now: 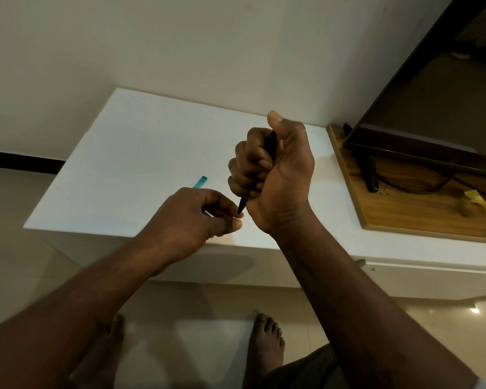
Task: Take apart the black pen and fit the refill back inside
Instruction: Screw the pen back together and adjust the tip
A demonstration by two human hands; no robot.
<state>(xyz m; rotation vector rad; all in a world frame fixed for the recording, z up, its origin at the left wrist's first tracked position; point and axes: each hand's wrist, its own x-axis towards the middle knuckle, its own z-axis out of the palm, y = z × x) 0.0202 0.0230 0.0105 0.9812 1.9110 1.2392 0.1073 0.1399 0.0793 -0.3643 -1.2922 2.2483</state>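
Fingers of my right hand (278, 178) fist tight round the black pen (243, 204), my left hand (191, 217) pinching its tip, both above the near edge of the white table (118, 153). A slipping pinch could drop the tip or the unseen refill past that edge.

One cam only, worn on the person's head: wide-angle, edges bent, looking fwd & steeply down along both forearms onto a white rectangular tabletop (138, 150) set against a pale plaster wall (152, 37), w/ bare feet (267, 341) on glossy floor tiles (26, 248) at the bottom edge. It sits near. The left hand (191, 217), the right hand (278, 175) & the slim black plastic pen (243, 203) fill mid-frame, while a brown wooden board (404, 209) & a black-framed flat screen (432, 108) are cut off at the right edge.
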